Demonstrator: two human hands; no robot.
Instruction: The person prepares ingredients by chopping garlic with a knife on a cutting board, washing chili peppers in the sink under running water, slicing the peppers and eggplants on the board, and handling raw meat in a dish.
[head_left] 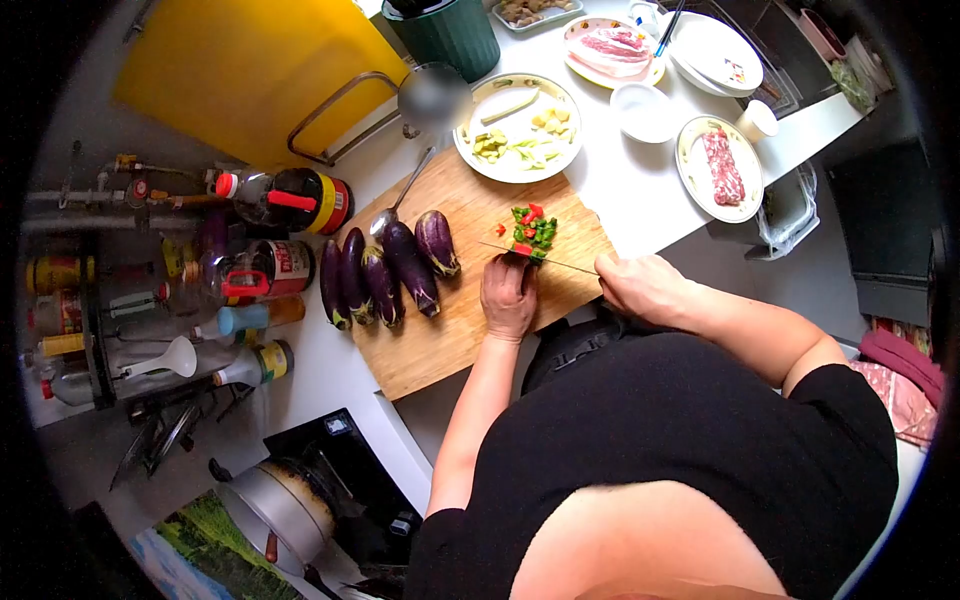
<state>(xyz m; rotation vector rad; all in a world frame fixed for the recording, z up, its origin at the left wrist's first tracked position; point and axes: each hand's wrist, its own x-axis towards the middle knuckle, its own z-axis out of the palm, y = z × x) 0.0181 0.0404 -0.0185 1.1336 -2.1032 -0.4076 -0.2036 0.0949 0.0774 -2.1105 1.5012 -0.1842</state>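
Just right of the frame's centre, the right hand (645, 288) grips a knife (565, 264), its blade beside chopped red and green peppers (533, 232) on the cutting board (580, 225). The left hand (509, 300) is bunched narrow right by the blade; what it pinches, I cannot tell. Even pieces call for tucked fingertips, knuckles guiding the blade and short strokes, well apart from the eggplants (408, 268) at left.

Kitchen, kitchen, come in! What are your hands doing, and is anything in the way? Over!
Right hand gripping knife. Left hand close to blade. Chopped peppers beside it. Eggplants left of them, not in the way.
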